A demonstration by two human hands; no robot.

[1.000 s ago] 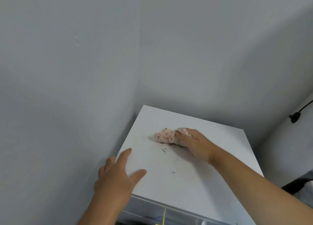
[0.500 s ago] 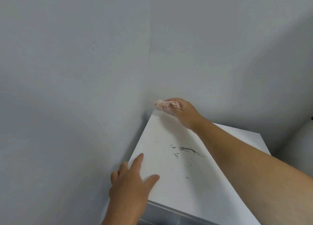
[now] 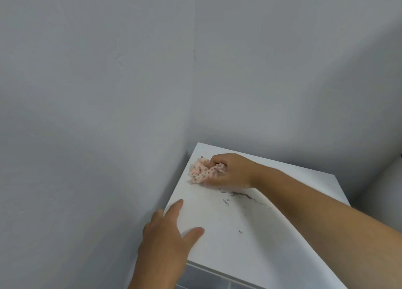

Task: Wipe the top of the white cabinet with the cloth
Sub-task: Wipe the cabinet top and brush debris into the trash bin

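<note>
The white cabinet top fills the lower right of the head view, tucked into a wall corner. My right hand grips a crumpled pink speckled cloth and presses it on the top near the far left edge. Dark smears of dirt lie just in front of that hand, with a few specks nearer me. My left hand rests flat on the near left corner, fingers spread, holding nothing.
Grey walls meet in a corner right behind the cabinet and close off its left and far sides. The cabinet's front edge runs along the bottom, with a drawer front below it.
My right hand pushed the cloth from mid-top to the far left corner, then drew it back a little toward me along the left edge. The dark smear appeared. My left hand stayed put.
</note>
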